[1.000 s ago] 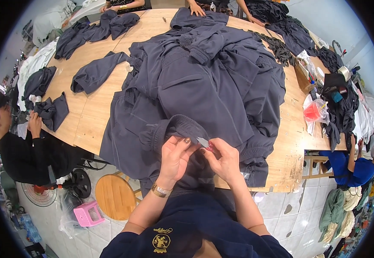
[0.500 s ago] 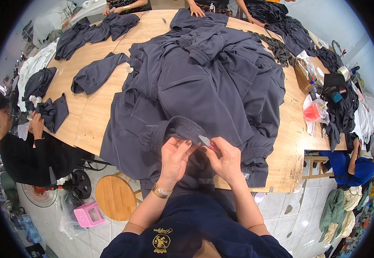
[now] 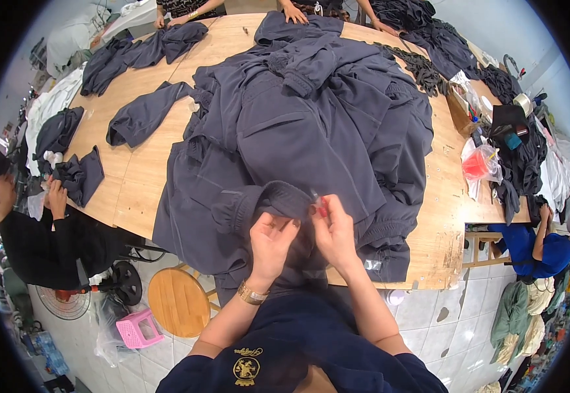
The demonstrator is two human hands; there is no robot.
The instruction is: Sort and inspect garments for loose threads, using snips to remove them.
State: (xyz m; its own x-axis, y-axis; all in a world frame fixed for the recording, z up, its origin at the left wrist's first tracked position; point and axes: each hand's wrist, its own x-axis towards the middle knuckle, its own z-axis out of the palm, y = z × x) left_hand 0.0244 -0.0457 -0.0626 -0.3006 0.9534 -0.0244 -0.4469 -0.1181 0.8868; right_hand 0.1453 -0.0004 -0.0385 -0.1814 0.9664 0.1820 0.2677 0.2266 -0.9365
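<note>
A large heap of dark grey garments (image 3: 275, 141) with elastic bands covers the middle of the wooden table in front of me. My left hand (image 3: 272, 243) pinches the lower edge of a gathered elastic band (image 3: 286, 198) that curls up in a loop at the near side of the heap. Close beside it, my right hand (image 3: 335, 234) is closed round small red-handled snips (image 3: 323, 209). Their pale blade points up and away, near the right end of the band. Whether the blades touch the cloth I cannot tell.
Other people's hands rest on cloth at the far edge (image 3: 295, 13). A person in black (image 3: 36, 209) handles dark cloth at the left. A round wooden stool (image 3: 179, 302) and pink plastic stool (image 3: 139, 329) stand below. A red cup in a bag (image 3: 476, 165) sits at the right.
My right hand has turned and shifted slightly right, drawing the snips a little away from my left hand. The left hand still pinches the elastic band and has moved slightly right.
</note>
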